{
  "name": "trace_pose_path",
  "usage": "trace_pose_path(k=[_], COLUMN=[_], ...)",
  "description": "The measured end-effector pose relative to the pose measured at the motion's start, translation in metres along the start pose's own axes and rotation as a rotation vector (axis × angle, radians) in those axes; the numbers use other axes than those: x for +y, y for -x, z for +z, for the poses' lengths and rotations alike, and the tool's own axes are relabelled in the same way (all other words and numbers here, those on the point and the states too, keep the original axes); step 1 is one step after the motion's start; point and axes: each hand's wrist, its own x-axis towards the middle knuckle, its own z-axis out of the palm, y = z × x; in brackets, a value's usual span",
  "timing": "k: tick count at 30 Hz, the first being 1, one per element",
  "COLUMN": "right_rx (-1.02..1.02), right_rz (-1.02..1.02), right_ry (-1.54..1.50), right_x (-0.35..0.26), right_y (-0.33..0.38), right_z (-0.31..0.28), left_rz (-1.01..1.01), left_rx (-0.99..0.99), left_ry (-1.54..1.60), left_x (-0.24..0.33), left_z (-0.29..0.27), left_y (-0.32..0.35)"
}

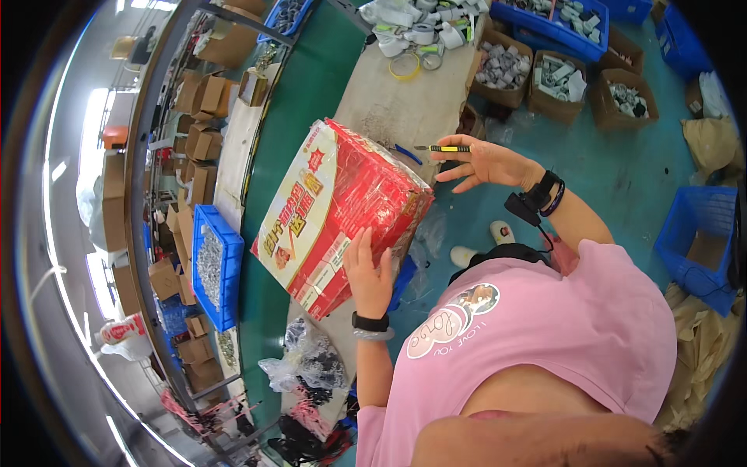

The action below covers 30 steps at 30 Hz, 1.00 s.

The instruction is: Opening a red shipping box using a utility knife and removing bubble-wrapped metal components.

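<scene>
A red and white printed cardboard box [299, 202], partly covered in shiny clear tape, lies on the worktable in front of me. My left hand [369, 272] rests on the box's near side with its fingers spread. Beyond the box's right end, my right hand [492, 165] is raised and grips a yellow and black utility knife [451, 149] between thumb and fingers. The knife's blade shows and points left toward the box, apart from it. On the table beside the box lies a thin blue strip-like object [408, 154].
White rolls and a yellow ring [404, 66] lie at the table's far end. Cartons of small parts [503, 70] and a blue crate [580, 31] stand at the back right. A clear plastic bag [307, 354] lies near the box. Left is a blue tray [218, 268] by shelving.
</scene>
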Motion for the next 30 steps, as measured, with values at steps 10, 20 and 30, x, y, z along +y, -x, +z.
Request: trace_pose_path(k=[10,20,30], right_rx=[0.005,0.269,0.482], right_rz=[-0.013,0.206,0.230], right_ry=[0.110,0.336,0.497], right_x=[0.009,-0.020,0.052], right_y=[-0.052,-0.150,-0.326], right_z=[0.008,-0.054,-0.085], left_rz=[0.003,-0.575,-1.220], left_rx=[-0.091,0.289,0.252], left_ry=[-0.306,-0.326,1.060], left_x=[-0.008,-0.193,-0.296], left_z=[0.013,-0.107,-0.110], left_y=[-0.014,-0.038,-0.043])
